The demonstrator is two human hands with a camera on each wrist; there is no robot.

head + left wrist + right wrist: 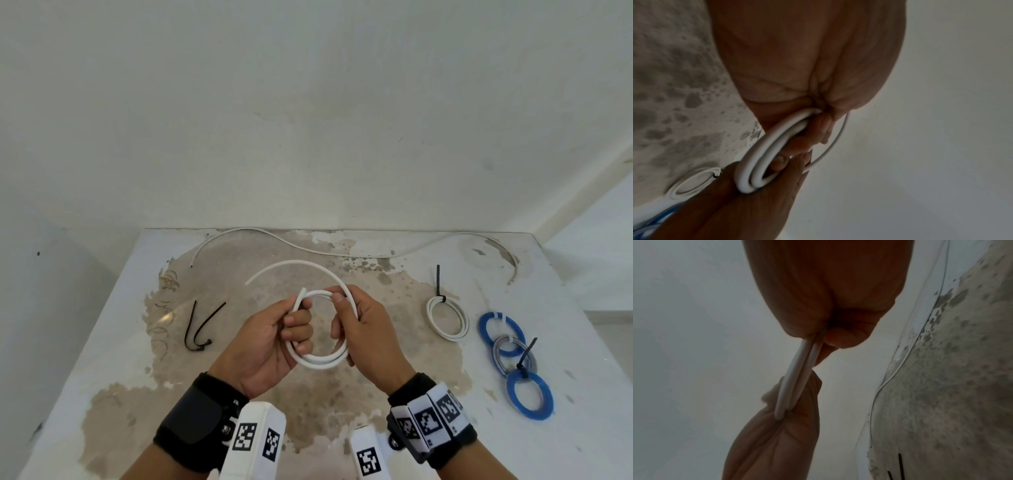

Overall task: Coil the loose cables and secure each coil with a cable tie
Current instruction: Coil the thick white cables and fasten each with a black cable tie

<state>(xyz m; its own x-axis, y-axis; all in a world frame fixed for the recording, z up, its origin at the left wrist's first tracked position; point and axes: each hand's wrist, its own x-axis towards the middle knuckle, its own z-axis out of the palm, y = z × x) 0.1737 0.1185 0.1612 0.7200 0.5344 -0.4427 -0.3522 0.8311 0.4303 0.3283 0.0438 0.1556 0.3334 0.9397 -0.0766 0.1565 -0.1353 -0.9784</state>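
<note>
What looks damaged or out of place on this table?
The table top is damaged: its white coating has worn off in a wide brown patch beneath the hands. One long thin white cable lies uncoiled along the far edge. The white coil and the blue coils at the right look tidy, already tied.

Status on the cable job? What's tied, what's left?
Done: four tied coils on the right, a white coil, two blue coils and a grey coil. In hand: the left hand and right hand grip a white cable coiled about twice, tail free, no tie on it. Left: the long thin cable along the back edge lies loose; two black ties wait on the left.
</note>
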